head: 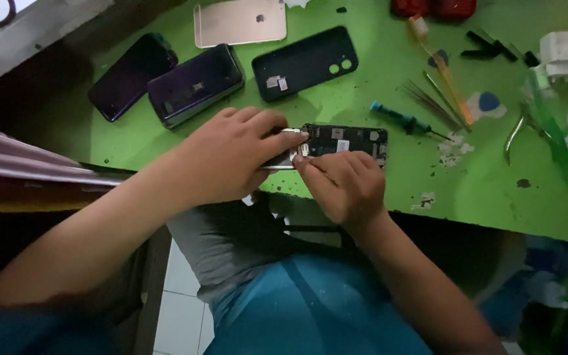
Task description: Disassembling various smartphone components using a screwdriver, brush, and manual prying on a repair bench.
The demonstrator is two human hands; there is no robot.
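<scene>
Working on an opened phone (336,143) at the near edge of the green table (481,190); back cover is off, dark internals are exposed.

Hands: phone's left end is gripped by the left hand (228,158), fingers curled over its top edge, thumb underneath. Right hand (343,184) is pinched closed at the phone's lower-left corner, fingertips pressed together on something small there; whether a tool or a part is held cannot be told, it is hidden by the fingers.

Step, as judged: a small part or fastener near that end is being picked at or lifted while the body is steadied. Next move is judged to call for a firm hold by the left hand and a fine, controlled pull or pry by the right, so nothing thin inside gets strained.

Orientation: phone lies flat, open side up, long axis running left-right, roughly parallel to the table's near edge, slightly tilted. Right end is free and points toward a teal-handled screwdriver (405,121), which is set just beyond that end.

Beyond the phone, further onto the table: a black back cover (305,62), two dark phones (195,84) (133,75), a gold phone (240,22) face down. Tweezers (438,98) and pliers (520,131) lie right of the screwdriver.
</scene>
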